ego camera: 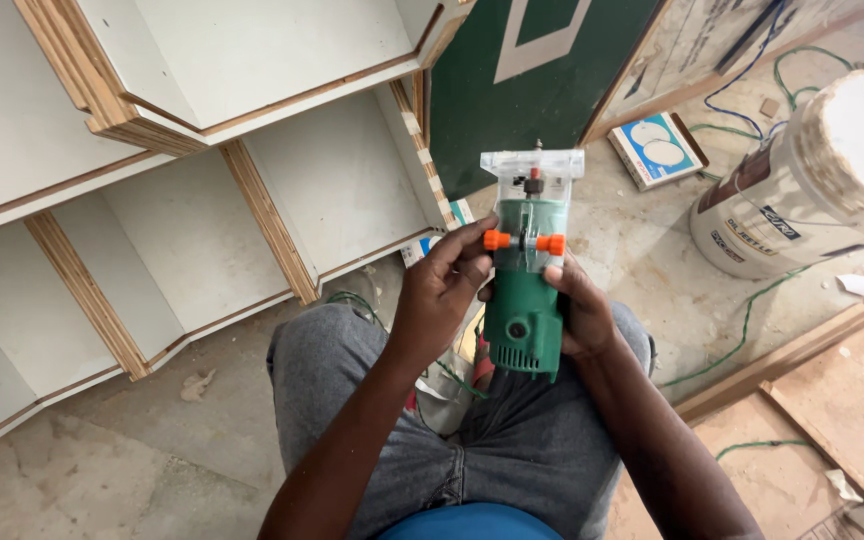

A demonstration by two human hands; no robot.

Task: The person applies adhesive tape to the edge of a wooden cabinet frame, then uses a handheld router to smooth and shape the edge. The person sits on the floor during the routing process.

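A white laminated cabinet carcass (pixel 182 150) with raw plywood edges lies on the dusty concrete floor (pixel 82 480), filling the left of the view, and a large white bucket (pixel 822 170) stands to the right beside loose wooden boards (pixel 832 390) and trailing green cable (pixel 752 310). The person sits with grey-trousered knees (pixel 352 380) drawn up, and over the lap is a green trim router (pixel 524 290), held upright with its clear plastic base (pixel 532 165) pointing away. The right hand (pixel 580 312) is clenched around the motor body from the side, bearing its weight. The left hand (pixel 444 290) grips the opposite flank, its fingertips at the orange knob (pixel 496 240) just below the base. A firm hold on the body, judging by this grip, lets the knob turn without the tool twisting; the bit end is best kept away from both hands.
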